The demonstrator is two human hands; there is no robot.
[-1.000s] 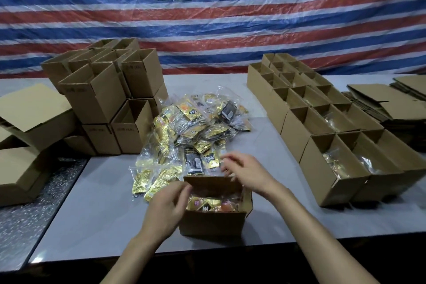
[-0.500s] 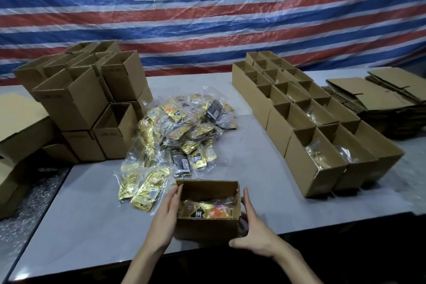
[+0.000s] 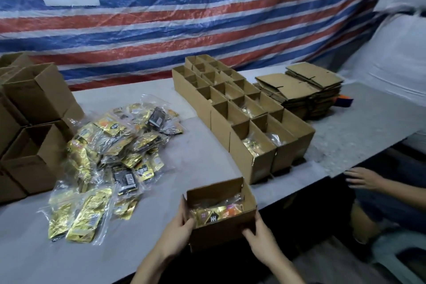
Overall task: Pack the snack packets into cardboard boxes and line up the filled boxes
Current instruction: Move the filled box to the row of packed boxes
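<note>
Box (image 3: 221,228) at the table's (image 3: 196,145) near edge, left hand (image 3: 177,228) curled on its left wall, right hand (image 3: 260,237) curled under its right corner: tip it heading for the row (image 3: 253,157) at one o'clock and packets (image 3: 216,212) spill, or it knocks that line crooked.

Dim, soft-focus — wide-angle edge distortion

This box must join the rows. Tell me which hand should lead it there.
Right. Both hands hold the filled box, the left hand on its left wall, the right hand at its near right corner. The rows of filled boxes stand to the right, so the right hand likely leads.
</note>
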